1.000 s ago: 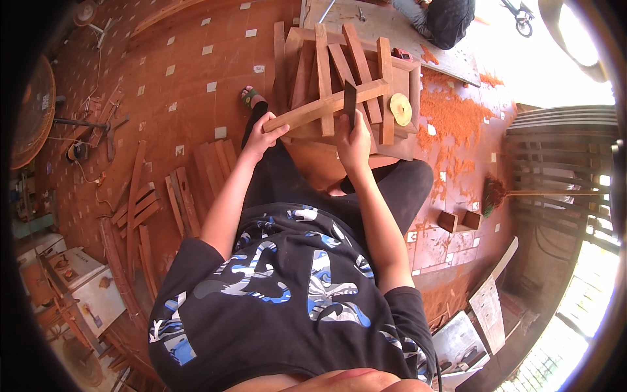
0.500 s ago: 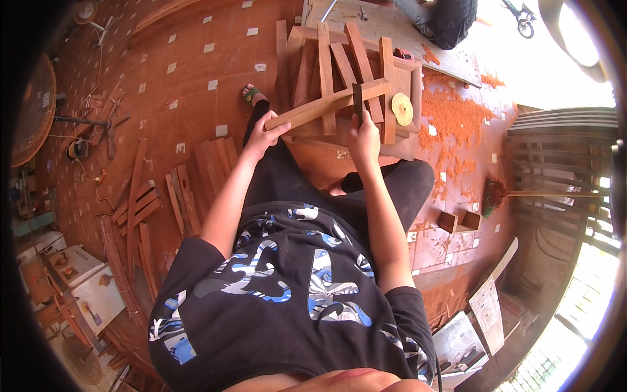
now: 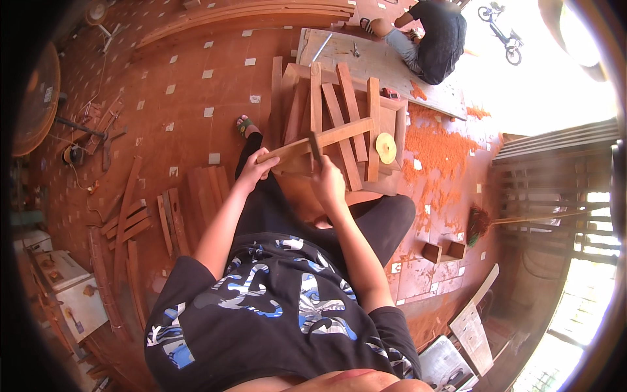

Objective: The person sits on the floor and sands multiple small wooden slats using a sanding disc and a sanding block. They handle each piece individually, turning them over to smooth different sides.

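Note:
My left hand (image 3: pixel 256 174) is wrapped round the near left end of a long squared wooden strip (image 3: pixel 343 132), which slants up to the right. In my right hand (image 3: pixel 328 185) is a dark, flat, narrow tool (image 3: pixel 315 147), like a file, laid across the strip about midway along it. Under the strip, several loose wooden pieces (image 3: pixel 373 160) lie across a low wooden work stand (image 3: pixel 396 117). A round yellow disc (image 3: pixel 386 148) rests near the stand's right side.
Another person (image 3: pixel 441 42) sits low by a wide board (image 3: pixel 346 49) beyond the stand. Orange shavings (image 3: pixel 436 134) cover the floor at right, near a broom (image 3: pixel 480 222) and a small open wooden box (image 3: pixel 444 251). Several planks (image 3: pixel 209 189) lie left; a large fan (image 3: pixel 39 104) stands far left.
My right hand has slid the dark tool along the strip toward my left hand. The view has tipped up, bringing more of the other person into sight.

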The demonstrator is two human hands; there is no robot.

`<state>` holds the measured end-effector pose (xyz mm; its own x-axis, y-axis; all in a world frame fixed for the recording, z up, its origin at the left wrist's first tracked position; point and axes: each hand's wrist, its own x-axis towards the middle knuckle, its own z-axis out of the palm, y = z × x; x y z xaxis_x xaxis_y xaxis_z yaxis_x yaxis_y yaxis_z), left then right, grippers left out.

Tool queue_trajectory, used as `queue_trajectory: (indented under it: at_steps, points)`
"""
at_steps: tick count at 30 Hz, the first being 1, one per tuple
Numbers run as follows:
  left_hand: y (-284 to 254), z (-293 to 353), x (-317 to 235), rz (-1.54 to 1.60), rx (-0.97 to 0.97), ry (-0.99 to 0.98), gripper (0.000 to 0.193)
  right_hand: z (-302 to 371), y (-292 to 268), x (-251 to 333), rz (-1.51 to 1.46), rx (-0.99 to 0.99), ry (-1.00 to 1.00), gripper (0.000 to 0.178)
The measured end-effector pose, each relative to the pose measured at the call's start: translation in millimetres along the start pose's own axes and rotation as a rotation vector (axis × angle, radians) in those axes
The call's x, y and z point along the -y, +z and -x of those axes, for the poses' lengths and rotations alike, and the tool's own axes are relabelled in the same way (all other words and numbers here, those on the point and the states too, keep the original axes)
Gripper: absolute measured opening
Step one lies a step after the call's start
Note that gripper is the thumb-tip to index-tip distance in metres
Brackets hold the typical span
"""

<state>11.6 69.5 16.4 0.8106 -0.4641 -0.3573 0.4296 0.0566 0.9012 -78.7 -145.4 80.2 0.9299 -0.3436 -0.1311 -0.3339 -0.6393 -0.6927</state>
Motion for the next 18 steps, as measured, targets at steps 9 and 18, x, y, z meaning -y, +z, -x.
queue_trajectory:
  at_steps: [9, 18]
  points:
    - [3.5, 0.5, -1.0, -0.024, -0.045, -0.038, 0.033, -4.1, 16.4, -14.0, 0.085, -0.117, 0.002, 0.021]
    - [-1.2, -6.1, 4.0, 0.084, -0.094, -0.102, 0.03, -4.2, -1.7, -14.1, 0.068, 0.005, -0.068, 0.024]
